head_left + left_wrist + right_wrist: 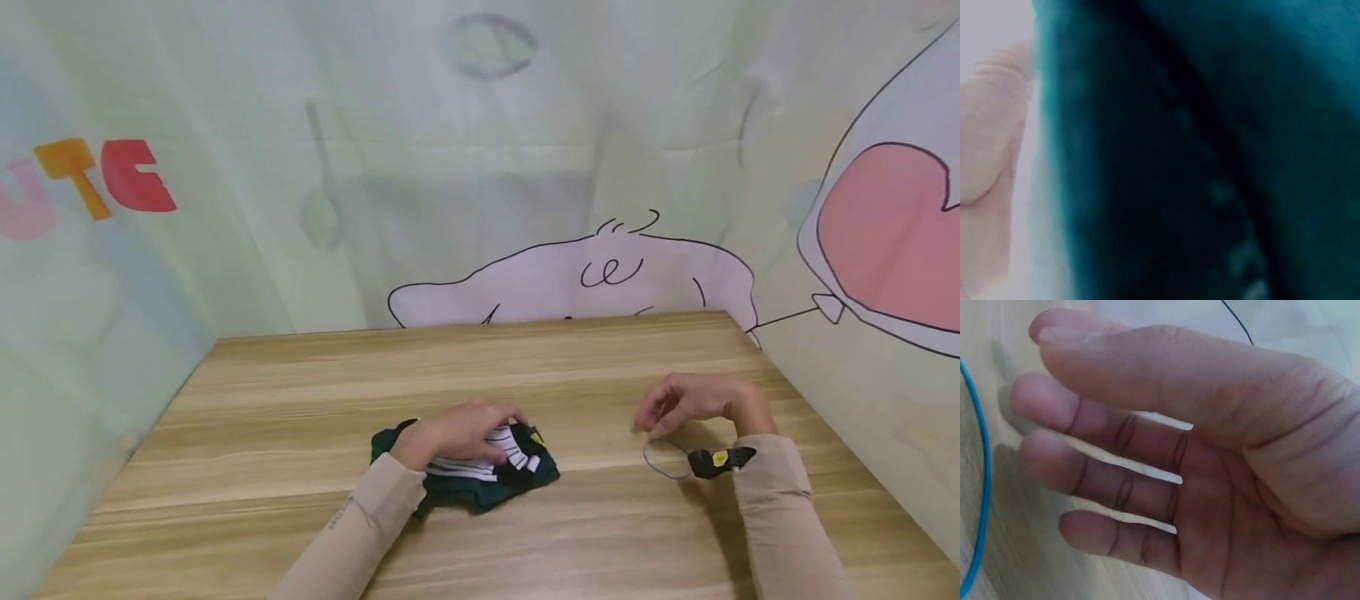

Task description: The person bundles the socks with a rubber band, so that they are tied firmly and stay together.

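One bundled, white-striped dark-green garment [483, 492] on middle of wood-grain table [225, 417], left hand [461, 433] on it; cannot tell whether pinching. Right hand [697, 398] above table's right side, fingers loosely bent, empty. Seemingly steadying garment; next move probably calls for both hands.

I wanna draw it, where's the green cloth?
In the head view, the green cloth is on the table, under the left hand, left of the right hand.

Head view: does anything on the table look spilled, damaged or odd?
Nothing looks spilled or damaged. The dark green cloth under the left hand lies bunched, its edges uneven, and a thin cable loops loosely from the black device beside the right sleeve.
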Available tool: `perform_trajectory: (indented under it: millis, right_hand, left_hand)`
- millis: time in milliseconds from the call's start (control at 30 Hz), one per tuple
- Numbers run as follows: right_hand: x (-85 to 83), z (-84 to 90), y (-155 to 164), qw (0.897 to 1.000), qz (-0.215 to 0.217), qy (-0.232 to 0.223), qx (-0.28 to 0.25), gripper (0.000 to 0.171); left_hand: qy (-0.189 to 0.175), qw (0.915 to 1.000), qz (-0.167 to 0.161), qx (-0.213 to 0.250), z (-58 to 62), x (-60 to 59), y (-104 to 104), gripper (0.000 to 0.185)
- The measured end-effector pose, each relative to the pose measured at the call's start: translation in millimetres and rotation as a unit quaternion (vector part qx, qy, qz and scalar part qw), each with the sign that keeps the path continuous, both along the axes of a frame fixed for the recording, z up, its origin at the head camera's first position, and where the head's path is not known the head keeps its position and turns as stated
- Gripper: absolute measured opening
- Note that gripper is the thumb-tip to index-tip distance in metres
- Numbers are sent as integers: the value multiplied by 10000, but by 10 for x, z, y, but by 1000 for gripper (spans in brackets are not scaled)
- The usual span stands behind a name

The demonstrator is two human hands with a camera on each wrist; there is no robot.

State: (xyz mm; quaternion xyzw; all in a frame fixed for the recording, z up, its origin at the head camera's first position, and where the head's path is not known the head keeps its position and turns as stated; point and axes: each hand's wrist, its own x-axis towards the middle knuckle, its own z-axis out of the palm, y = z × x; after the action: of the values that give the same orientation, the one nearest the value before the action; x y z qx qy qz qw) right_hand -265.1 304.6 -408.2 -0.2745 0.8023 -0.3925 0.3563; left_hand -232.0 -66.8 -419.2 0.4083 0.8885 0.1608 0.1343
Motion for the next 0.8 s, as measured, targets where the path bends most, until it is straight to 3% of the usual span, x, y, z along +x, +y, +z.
perform_trajectory:
  millis: [133, 367, 800]
  right_hand:
    - [-10, 1, -17, 9999, 14, -2, 117, 30]
    - [-36, -79, -15, 9998, 154, 56, 149, 24]
    - [-17, -134, -70, 9982, 138, 184, 557, 24]
  left_hand:
    - [-69, 9999, -69, 128, 16, 5, -16, 47]
    - [-375, 9991, 87, 152, 75, -13, -57, 52]
    - [-466, 9977, -17, 499, 119, -61, -121, 53]
